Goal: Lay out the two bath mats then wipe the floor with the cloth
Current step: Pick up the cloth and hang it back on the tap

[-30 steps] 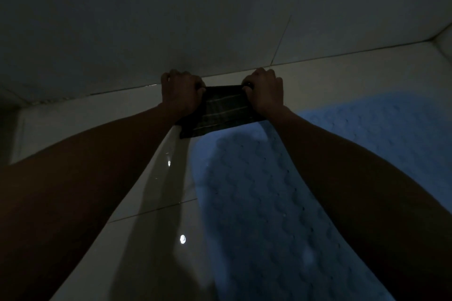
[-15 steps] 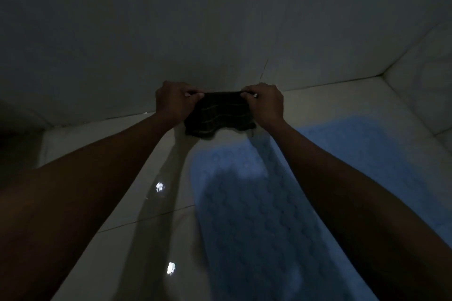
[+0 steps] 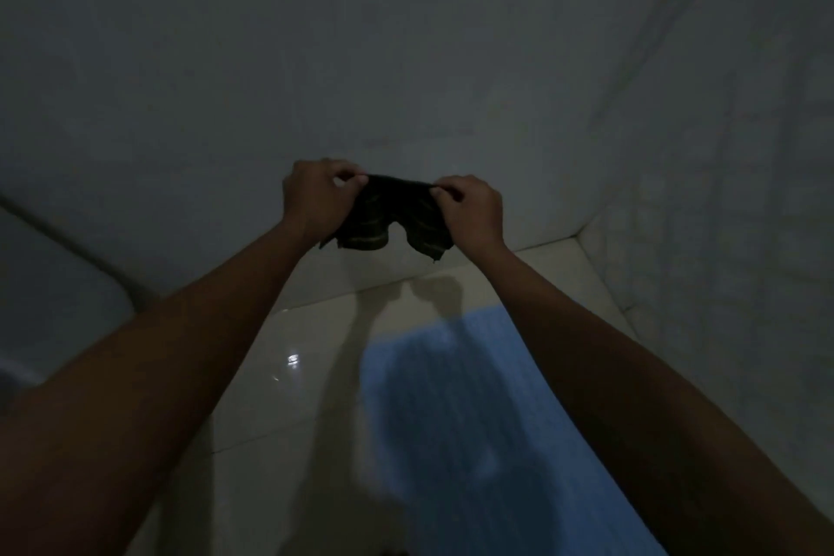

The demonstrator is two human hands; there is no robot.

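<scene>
Plainly, the task stands somewhere in its second half, though the dim light hides much. One blue bath mat (image 3: 451, 433) lies flat on the pale tiled floor (image 3: 280, 384), its far end stopping short of the wall (image 3: 406, 59) and its right side running under the right forearm. Only this one mat can be seen; whether the second is laid out elsewhere cannot be told, since nothing else mat-like shows in view.

The dark cloth (image 3: 392, 217) is in the air above the far end of the mat, clear of the floor and in front of the wall. The left hand (image 3: 316, 199) pinches its upper left corner between thumb and curled fingers, and the right hand (image 3: 469, 208) pinches the upper right corner the same way, so each grip is closed on the cloth. The top edge is drawn fairly taut between them while the lower part hangs in two loose lobes with a frayed edge.

As a judgement, the cloth is being opened out or refolded rather than used, so wiping is either paused or not yet begun. The floor to the left of the mat shows glossy reflections, but whether that is wetness or polish is unclear. What remains, at least, is bringing the cloth down onto the tiles beside the mat.
</scene>
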